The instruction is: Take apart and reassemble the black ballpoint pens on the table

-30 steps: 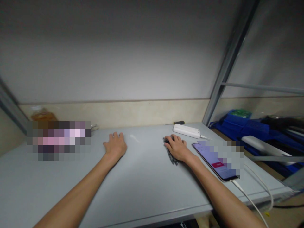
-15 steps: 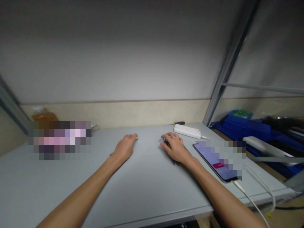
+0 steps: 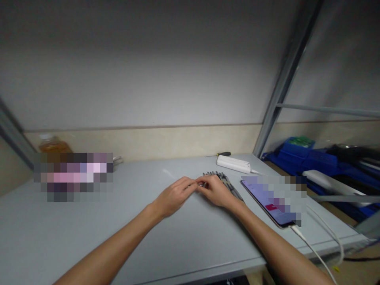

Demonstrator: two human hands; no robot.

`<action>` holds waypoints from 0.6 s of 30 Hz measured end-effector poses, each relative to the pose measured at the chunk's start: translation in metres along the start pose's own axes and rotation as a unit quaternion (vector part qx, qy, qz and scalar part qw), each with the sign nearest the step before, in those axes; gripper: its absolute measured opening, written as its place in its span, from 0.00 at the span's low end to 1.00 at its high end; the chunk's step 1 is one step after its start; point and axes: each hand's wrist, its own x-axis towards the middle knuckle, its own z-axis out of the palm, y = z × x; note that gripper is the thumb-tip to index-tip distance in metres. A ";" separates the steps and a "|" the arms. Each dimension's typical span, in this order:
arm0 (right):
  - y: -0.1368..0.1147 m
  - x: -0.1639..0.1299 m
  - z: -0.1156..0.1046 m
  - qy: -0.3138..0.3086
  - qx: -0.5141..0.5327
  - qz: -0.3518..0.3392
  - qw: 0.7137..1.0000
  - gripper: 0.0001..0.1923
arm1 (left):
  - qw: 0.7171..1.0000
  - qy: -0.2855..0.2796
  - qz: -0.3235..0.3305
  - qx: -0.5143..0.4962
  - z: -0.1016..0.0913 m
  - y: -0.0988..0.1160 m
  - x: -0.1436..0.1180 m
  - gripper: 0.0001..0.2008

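Observation:
My left hand point(image 3: 175, 196) and my right hand point(image 3: 215, 190) meet fingertip to fingertip over the middle of the grey table point(image 3: 178, 237). Between the fingertips is one thin dark pen point(image 3: 201, 184), pinched from both sides. Just behind my right hand, a row of several dark pens point(image 3: 227, 182) lies side by side on the table. How much of the held pen my right hand covers is hidden.
A phone point(image 3: 268, 200) with a lit screen lies right of the pens, with a white cable point(image 3: 314, 253) plugged in. A white power bank point(image 3: 233, 163) and a screwdriver point(image 3: 222, 153) lie near the back wall. A bottle point(image 3: 53, 144) stands back left; blue crates point(image 3: 299, 156) are off right.
My left hand slid right across the table to meet my right hand. My right hand lifted off the bunch of pens, which now lie spread in a row, and both pinch one pen.

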 end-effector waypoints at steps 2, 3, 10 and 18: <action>0.001 0.001 0.000 0.004 0.039 0.033 0.999 0.08 | 1.000 0.008 -0.002 0.024 -0.001 -0.003 0.000 0.13; 0.001 0.002 -0.001 0.011 0.063 0.048 0.997 0.08 | 0.999 0.017 -0.011 0.033 -0.002 -0.004 0.000 0.12; 0.008 0.006 -0.007 0.081 0.269 0.147 0.948 0.12 | 0.992 0.051 -0.075 0.083 -0.018 -0.033 -0.007 0.11; 0.005 0.003 -0.011 -0.032 0.404 0.206 0.891 0.18 | 0.988 0.078 -0.055 0.118 -0.019 -0.036 -0.008 0.09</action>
